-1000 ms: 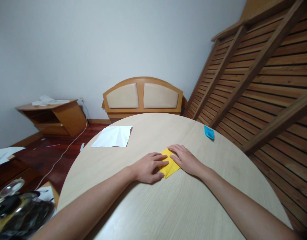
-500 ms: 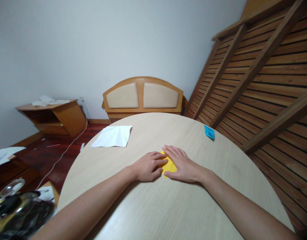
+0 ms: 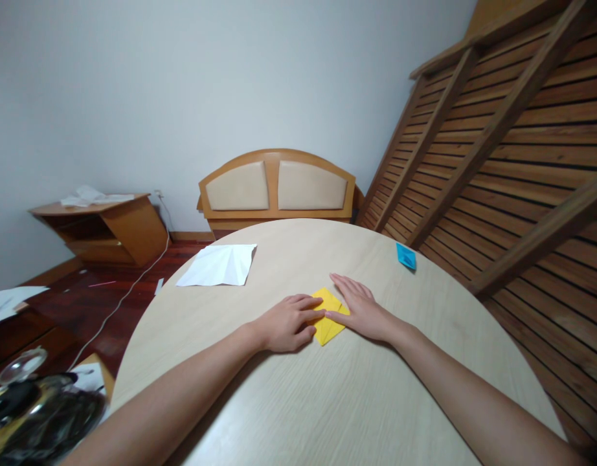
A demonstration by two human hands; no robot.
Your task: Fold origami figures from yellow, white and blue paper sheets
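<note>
A yellow folded paper (image 3: 330,329) lies flat on the round wooden table (image 3: 279,414), with crease lines and overlapping flaps on its upper face. My left hand (image 3: 291,322) rests on its left side, fingers stretched out and pressing on it, covering that edge. On the right, my right hand (image 3: 359,309) is open; its thumb lies across the paper's middle near my left fingertips, while its other fingers extend up and away beyond the paper's right edge.
A creased white sheet (image 3: 221,265) lies at the table's far left. A small blue folded paper (image 3: 406,257) sits near the far right edge. Behind stand a headboard (image 3: 276,184) and a leaning slatted wooden frame (image 3: 473,149). A cabinet (image 3: 99,226) is at left.
My right hand has shifted up and right, uncovering more of the yellow paper; its thumb has moved from the lower part to the middle. My left hand has stayed in place.
</note>
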